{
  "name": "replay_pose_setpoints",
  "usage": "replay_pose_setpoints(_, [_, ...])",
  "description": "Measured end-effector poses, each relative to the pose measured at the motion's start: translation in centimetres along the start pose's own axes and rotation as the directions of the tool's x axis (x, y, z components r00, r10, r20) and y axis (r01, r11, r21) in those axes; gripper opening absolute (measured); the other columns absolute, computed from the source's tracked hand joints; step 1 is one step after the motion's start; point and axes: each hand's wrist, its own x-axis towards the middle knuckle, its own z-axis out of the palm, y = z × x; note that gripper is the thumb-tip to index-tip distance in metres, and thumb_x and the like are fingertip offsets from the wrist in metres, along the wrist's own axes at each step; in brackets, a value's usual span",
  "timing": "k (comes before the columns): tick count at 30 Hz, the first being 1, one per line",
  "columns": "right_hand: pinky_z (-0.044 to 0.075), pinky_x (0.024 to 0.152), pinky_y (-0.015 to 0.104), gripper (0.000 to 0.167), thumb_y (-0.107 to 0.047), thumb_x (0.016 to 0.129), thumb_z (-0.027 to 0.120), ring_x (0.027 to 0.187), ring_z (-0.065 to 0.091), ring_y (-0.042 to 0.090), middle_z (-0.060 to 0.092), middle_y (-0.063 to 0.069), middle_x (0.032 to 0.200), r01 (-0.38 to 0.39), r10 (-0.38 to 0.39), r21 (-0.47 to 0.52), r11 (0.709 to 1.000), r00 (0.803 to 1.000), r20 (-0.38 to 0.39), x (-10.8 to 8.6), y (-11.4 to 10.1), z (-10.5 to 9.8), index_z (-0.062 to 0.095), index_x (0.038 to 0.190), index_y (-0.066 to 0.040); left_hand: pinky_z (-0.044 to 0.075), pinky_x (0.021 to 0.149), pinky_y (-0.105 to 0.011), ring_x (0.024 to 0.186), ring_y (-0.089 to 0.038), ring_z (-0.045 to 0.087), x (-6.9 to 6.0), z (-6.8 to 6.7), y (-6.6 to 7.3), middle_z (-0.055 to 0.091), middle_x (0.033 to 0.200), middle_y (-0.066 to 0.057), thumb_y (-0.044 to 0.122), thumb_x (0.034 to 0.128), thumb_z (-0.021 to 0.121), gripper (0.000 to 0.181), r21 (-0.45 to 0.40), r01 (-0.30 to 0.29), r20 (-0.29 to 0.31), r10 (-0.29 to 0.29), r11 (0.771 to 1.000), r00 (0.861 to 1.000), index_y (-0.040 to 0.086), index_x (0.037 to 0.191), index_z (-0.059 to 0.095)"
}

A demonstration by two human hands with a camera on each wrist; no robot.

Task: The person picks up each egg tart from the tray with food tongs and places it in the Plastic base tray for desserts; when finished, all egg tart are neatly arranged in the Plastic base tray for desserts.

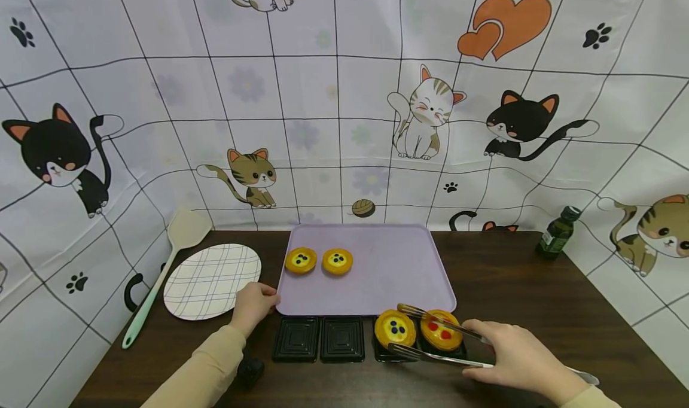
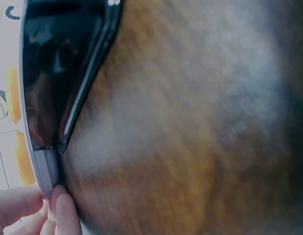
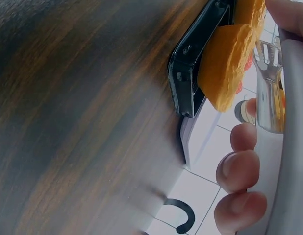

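My left hand pinches the front left corner of a lilac tray between thumb and fingers; the left wrist view shows the tray's rim in that grip. On the tray lie two yellow egg tarts with blue dots, one left and one right. With my right hand I hold metal food tongs, their tips spread apart. Between the tips sits a blue-dotted tart. Beside it, under the upper tong arm, is a red-dotted tart. Both rest in black square molds.
Two black molds hold no tart, one left and one right, along the tray's front edge. A checked round plate and a green-handled spatula lie left. A dark green bottle stands at back right, near the cat-print backdrop.
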Motion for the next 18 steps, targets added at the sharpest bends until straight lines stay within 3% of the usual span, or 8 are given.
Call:
replay_pose_setpoints(7, [0.042, 0.053, 0.021, 0.074, -0.068, 0.067, 0.069, 0.063, 0.046, -0.004, 0.068, -0.003, 0.098, -0.002, 0.002, -0.003, 1.0, 1.0, -0.005, -0.27, 0.1, 0.0, 0.062, 0.116, -0.013, 0.054, 0.059, -0.032, 0.06, -0.015, 0.063, 0.02, 0.1, 0.21, 0.069, 0.076, -0.011, 0.007, 0.0829, 0.067, 0.017, -0.007, -0.013, 0.001, 0.013, 1.0, 1.0, -0.008, 0.089, 0.07])
replay_pose_setpoints(18, [0.056, 0.063, 0.035, 0.075, -0.069, 0.067, 0.069, 0.072, 0.064, 0.005, 0.069, 0.003, 0.108, -0.024, 0.024, 0.02, 1.0, 0.999, 0.026, -0.03, -0.06, -0.28, 0.061, 0.118, -0.015, 0.055, 0.059, -0.032, 0.061, -0.016, 0.064, 0.03, 0.16, -0.1, 0.069, 0.078, -0.013, 0.007, 0.083, 0.068, 0.018, -0.011, 0.003, -0.014, -0.003, 1.0, 1.0, -0.008, 0.091, 0.07])
